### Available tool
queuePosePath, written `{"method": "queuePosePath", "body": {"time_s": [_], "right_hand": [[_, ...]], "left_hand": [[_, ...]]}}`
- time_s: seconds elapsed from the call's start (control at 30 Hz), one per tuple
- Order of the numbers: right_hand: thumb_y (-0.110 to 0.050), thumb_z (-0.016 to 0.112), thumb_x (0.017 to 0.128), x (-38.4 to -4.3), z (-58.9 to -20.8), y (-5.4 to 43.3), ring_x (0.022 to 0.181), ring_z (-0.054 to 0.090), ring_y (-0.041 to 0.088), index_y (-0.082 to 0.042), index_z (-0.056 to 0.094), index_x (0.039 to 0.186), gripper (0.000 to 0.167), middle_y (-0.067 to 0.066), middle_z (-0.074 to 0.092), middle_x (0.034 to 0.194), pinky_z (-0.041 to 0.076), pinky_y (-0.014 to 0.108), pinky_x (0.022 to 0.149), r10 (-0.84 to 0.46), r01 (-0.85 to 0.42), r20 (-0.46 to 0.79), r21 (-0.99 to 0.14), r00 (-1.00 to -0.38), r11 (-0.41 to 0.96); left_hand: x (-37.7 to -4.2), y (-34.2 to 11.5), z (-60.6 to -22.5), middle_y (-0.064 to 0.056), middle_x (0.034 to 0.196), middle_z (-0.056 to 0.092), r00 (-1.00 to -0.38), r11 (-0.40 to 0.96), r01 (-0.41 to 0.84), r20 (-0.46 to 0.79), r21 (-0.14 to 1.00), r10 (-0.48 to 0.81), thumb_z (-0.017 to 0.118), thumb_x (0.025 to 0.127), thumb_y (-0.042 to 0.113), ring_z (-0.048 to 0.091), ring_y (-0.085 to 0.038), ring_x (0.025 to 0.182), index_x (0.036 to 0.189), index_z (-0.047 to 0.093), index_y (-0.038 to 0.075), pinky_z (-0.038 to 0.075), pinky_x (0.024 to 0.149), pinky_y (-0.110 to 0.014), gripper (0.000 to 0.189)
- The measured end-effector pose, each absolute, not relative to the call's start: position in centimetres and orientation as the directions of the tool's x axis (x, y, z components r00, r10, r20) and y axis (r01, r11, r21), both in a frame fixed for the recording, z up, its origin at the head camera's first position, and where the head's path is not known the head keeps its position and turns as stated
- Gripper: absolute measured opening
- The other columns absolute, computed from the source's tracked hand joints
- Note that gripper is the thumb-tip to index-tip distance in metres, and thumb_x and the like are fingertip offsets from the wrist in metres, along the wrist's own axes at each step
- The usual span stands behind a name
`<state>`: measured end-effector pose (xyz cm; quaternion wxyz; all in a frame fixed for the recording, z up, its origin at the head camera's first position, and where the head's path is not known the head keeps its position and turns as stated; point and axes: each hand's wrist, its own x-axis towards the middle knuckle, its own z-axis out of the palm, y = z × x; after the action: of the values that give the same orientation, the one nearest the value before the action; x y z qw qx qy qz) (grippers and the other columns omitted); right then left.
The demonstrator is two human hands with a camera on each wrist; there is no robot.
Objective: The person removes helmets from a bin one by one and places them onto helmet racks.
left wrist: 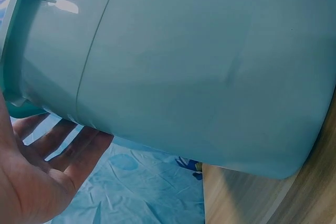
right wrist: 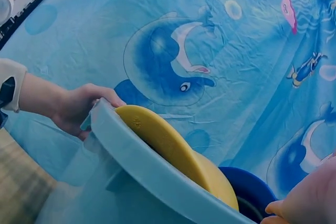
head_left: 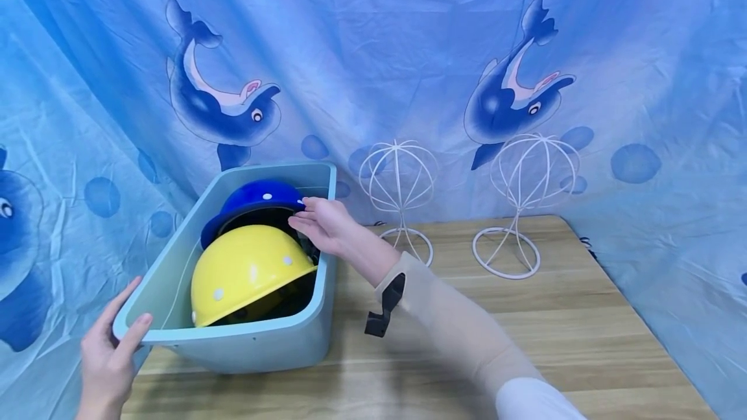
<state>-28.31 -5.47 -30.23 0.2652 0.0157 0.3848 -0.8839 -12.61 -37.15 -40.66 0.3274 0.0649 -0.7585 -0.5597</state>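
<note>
A yellow hard hat (head_left: 251, 271) lies tilted in the front of a light blue plastic bin (head_left: 233, 352). Behind it in the same bin is a blue hard hat (head_left: 262, 194), partly hidden by the yellow one. My left hand (head_left: 111, 349) grips the bin's front left corner, thumb on the rim and fingers around the outside; the left wrist view shows those fingers (left wrist: 86, 150) against the bin wall. Over the bin's right rim, my right hand (head_left: 327, 222) reaches in with fairly straight fingers at the blue hat's brim. Whether they touch it is hard to tell.
Two white wire stands with globe-shaped tops, one nearer (head_left: 401, 199) and one farther right (head_left: 519, 206), stand on the wooden table (head_left: 560, 336) right of the bin. A blue curtain (head_left: 373, 57) printed with dolphins hangs behind and at both sides.
</note>
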Motion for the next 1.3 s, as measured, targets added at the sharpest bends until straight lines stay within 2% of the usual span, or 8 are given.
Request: {"method": "queuePosePath", "body": {"time_s": [0.23, 0.53, 0.8, 0.9, 1.03, 1.2, 1.3], "right_hand": [[-0.013, 0.04, 0.115, -29.3, -30.4, -7.1, 0.163, 0.024, 0.044, 0.0, 0.02, 0.169, 0.058, 0.03, 0.014, 0.175, 0.029, 0.046, 0.13, -0.454, 0.52, -0.278, -0.613, -0.847, -0.595], [-0.014, 0.045, 0.114, -30.3, -30.3, -9.4, 0.162, 0.023, 0.047, 0.006, 0.014, 0.167, 0.065, 0.034, 0.016, 0.173, 0.031, 0.051, 0.128, -0.439, 0.548, -0.331, -0.574, -0.835, -0.609], [-0.01, 0.046, 0.113, -30.9, -30.2, -10.9, 0.16, 0.026, 0.049, 0.002, 0.028, 0.166, 0.058, 0.037, 0.018, 0.171, 0.036, 0.053, 0.125, -0.397, 0.525, -0.344, -0.57, -0.851, -0.632], [-0.006, 0.045, 0.113, -31.3, -30.4, -11.3, 0.16, 0.025, 0.048, 0.001, 0.027, 0.166, 0.057, 0.037, 0.016, 0.172, 0.037, 0.053, 0.124, -0.385, 0.521, -0.352, -0.561, -0.854, -0.644], [-0.003, 0.043, 0.112, -31.8, -31.0, -11.9, 0.157, 0.033, 0.05, -0.001, 0.027, 0.167, 0.057, 0.035, 0.019, 0.172, 0.04, 0.054, 0.122, -0.383, 0.525, -0.361, -0.544, -0.85, -0.654], [-0.005, 0.044, 0.113, -32.1, -31.1, -12.6, 0.148, 0.046, 0.052, -0.001, 0.03, 0.166, 0.056, 0.035, 0.03, 0.168, 0.044, 0.051, 0.119, -0.391, 0.536, -0.368, -0.525, -0.843, -0.661], [-0.006, 0.045, 0.113, -32.3, -30.9, -12.8, 0.148, 0.046, 0.053, 0.001, 0.033, 0.165, 0.054, 0.035, 0.035, 0.165, 0.046, 0.052, 0.118, -0.392, 0.535, -0.366, -0.516, -0.844, -0.669]], "left_hand": [[-12.4, -37.3, -40.8, 0.019, 0.132, 0.067, -0.776, 0.396, 0.24, 0.421, 0.886, -0.47, 0.064, 0.096, -0.01, 0.065, 0.006, 0.106, 0.151, 0.059, 0.004, 0.049, 0.079, -0.003, 0.057], [-12.7, -37.0, -40.7, 0.015, 0.127, 0.068, -0.789, 0.329, 0.282, 0.414, 0.901, -0.454, 0.063, 0.096, -0.01, 0.065, 0.003, 0.102, 0.151, 0.058, 0.003, 0.051, 0.075, -0.006, 0.057], [-12.7, -37.0, -40.5, 0.016, 0.126, 0.069, -0.774, 0.346, 0.272, 0.418, 0.898, -0.476, 0.063, 0.096, -0.009, 0.065, 0.002, 0.1, 0.15, 0.06, 0.004, 0.051, 0.073, -0.006, 0.056], [-12.7, -37.0, -40.4, 0.018, 0.124, 0.069, -0.77, 0.361, 0.258, 0.416, 0.896, -0.483, 0.063, 0.096, -0.007, 0.065, 0.004, 0.097, 0.15, 0.06, 0.005, 0.052, 0.071, -0.006, 0.055], [-12.6, -36.9, -40.5, 0.02, 0.12, 0.07, -0.771, 0.369, 0.237, 0.405, 0.899, -0.492, 0.064, 0.097, -0.005, 0.065, 0.005, 0.094, 0.15, 0.061, 0.007, 0.052, 0.068, -0.007, 0.055], [-12.7, -36.9, -40.8, 0.022, 0.122, 0.069, -0.777, 0.379, 0.207, 0.387, 0.902, -0.497, 0.064, 0.098, -0.002, 0.064, 0.006, 0.097, 0.151, 0.061, 0.01, 0.052, 0.069, -0.007, 0.055], [-12.8, -37.0, -40.8, 0.021, 0.123, 0.07, -0.781, 0.343, 0.222, 0.377, 0.913, -0.499, 0.063, 0.098, -0.002, 0.065, 0.006, 0.097, 0.151, 0.061, 0.01, 0.052, 0.068, -0.007, 0.055]]}}
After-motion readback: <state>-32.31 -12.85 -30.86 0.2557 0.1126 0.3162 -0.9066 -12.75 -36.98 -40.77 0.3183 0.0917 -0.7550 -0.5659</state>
